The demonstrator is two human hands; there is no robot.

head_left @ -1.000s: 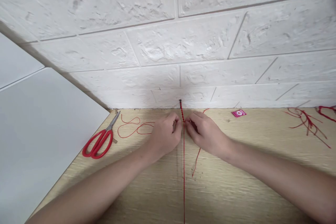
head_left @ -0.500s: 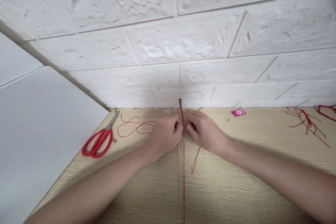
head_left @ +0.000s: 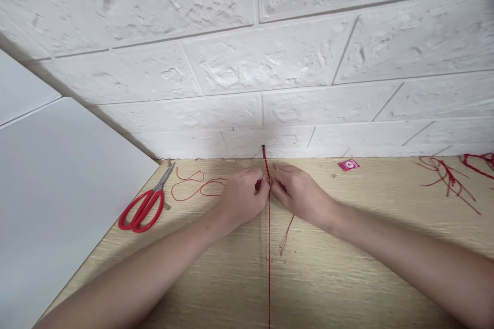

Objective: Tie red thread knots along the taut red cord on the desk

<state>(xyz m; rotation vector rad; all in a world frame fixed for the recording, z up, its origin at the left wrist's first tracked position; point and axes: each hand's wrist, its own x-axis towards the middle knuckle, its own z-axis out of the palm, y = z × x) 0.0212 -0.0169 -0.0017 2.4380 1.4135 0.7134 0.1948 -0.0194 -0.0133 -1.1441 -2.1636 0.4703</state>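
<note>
A red braided cord (head_left: 266,163) runs from a dark fixing point (head_left: 263,147) low on the wall down to my fingertips. From there a single taut red cord (head_left: 269,257) stretches toward me and leaves the lower edge of the view. My left hand (head_left: 247,191) pinches red thread just left of the braid's lower end; a loose thread (head_left: 189,180) trails out behind it in curves. On the other side, my right hand (head_left: 297,190) is closed on thread too, with a tail (head_left: 287,236) hanging below it. The thread between the fingertips is mostly hidden.
Red-handled scissors (head_left: 144,208) lie at the left by a white panel (head_left: 85,164). To the right are a small pink packet (head_left: 349,164), a tangle of red thread scraps (head_left: 450,177) and a red cord piece (head_left: 476,162). A white brick-pattern wall (head_left: 262,72) closes off the back.
My right hand has shifted slightly left and down, closer to my left hand. The short thread end above it now shows nearer the braid. The view has moved a little.
</note>
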